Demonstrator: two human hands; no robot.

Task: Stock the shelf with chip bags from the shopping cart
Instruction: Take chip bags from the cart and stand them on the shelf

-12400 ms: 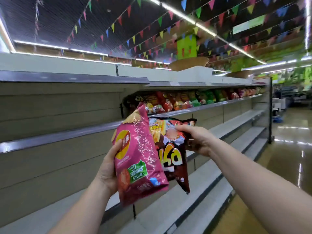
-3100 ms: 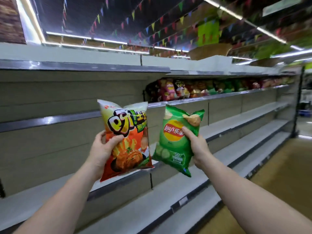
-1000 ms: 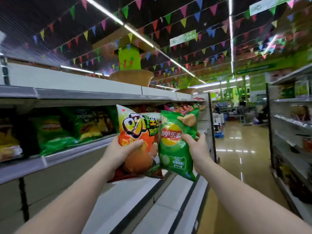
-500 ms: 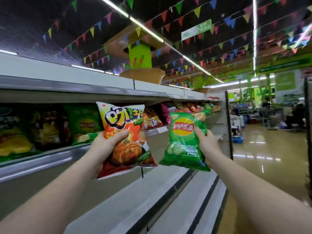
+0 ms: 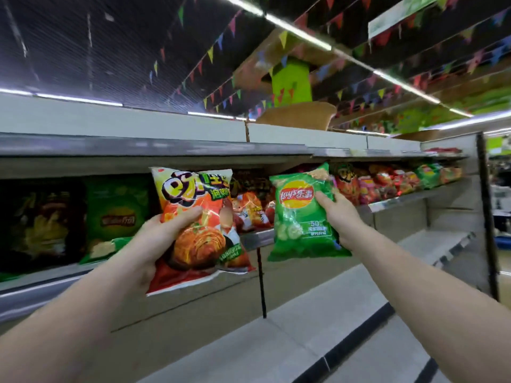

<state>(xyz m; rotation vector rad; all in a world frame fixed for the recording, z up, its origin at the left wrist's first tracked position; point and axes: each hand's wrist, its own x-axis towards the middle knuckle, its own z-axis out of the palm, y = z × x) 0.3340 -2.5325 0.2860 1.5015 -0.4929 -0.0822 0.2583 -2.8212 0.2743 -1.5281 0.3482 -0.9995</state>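
Observation:
My left hand (image 5: 163, 239) grips an orange chip bag (image 5: 199, 217) by its left side, thumb across the front. My right hand (image 5: 338, 217) grips a green Lay's chip bag (image 5: 298, 233) by its right edge. Both bags are held upright in front of the stocked shelf (image 5: 260, 239), whose row holds several chip bags: green and dark ones (image 5: 116, 214) at the left, red and orange ones (image 5: 387, 183) running off to the right. The shopping cart is out of view.
Bare grey shelves (image 5: 304, 324) step out below the stocked row. A shelf board (image 5: 193, 149) overhangs the bags from above. A black upright (image 5: 260, 283) divides the shelf bays. The aisle floor lies at the far right.
The view has swung left and closer to the shelf. Both bags have risen toward the stocked row, the green bag now level with the bags on it.

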